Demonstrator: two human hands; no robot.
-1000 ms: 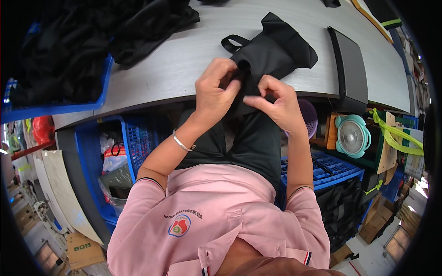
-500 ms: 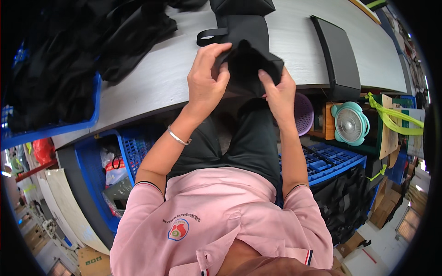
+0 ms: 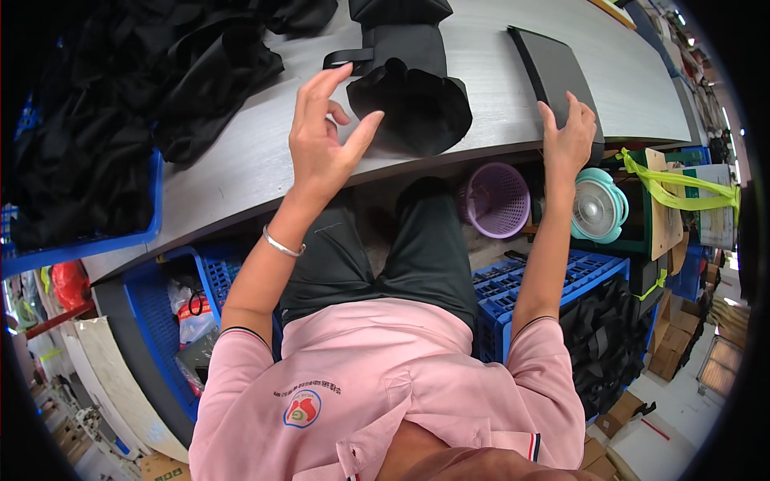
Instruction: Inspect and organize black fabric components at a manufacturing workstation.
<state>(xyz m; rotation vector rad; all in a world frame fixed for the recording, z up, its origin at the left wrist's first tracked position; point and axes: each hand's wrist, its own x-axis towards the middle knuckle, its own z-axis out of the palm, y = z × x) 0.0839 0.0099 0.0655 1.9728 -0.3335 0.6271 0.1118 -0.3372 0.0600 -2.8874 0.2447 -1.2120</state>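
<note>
Here: one black fabric pouch (image 3: 413,104), mouth agape, near the front edge of the table (image 3: 489,64); left hand (image 3: 325,148) alongside, fingers parted, apparently empty; right hand (image 3: 571,144) at the dark panel (image 3: 561,72), fingers spread, contact unclear. Possible mishap: slide off edge, from stray nudge.

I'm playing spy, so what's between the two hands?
Between the left hand and right hand, the head view shows the black cloth piece and grey tabletop.

1. Purple perforated basket (image 3: 513,210), right of centre in the frame.
2. Turquoise fan (image 3: 596,206), farther right.
3. Yellow-green strap (image 3: 682,192), right side.
4. Red bundle (image 3: 72,286), far left.
5. Cardboard box (image 3: 156,465), lower left, at the frame's bottom edge.
</note>
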